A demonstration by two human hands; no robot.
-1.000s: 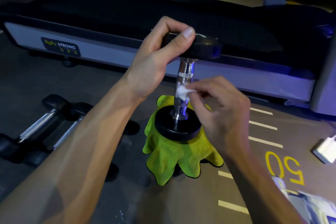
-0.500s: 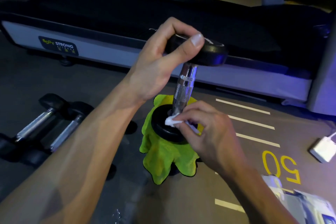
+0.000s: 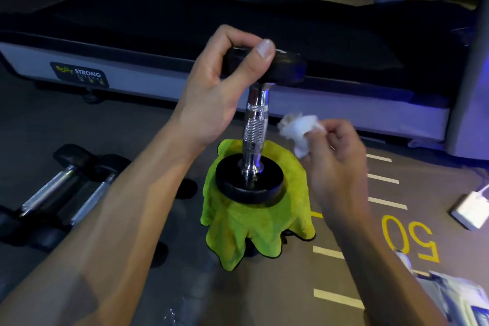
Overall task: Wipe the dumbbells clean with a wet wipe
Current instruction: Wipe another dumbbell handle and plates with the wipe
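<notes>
Right hand had come off the dumbbell: half a second earlier it pressed the wet wipe at the handle base on the lower plate, now the wipe was bunched in its fingertips, held just beside the handle, not touching. Likely a pause between strokes or a regrip of the wipe; handle pass looked about done, plates probably next. Left hand was clamped on the top plate, steadying the dumbbell upright on end. Its lower plate sat on a green cloth draped over something hidden, on the floor. Black plates, shiny knurled chrome handle, no visible dirt. Two more dumbbells lay at left, well apart.
</notes>
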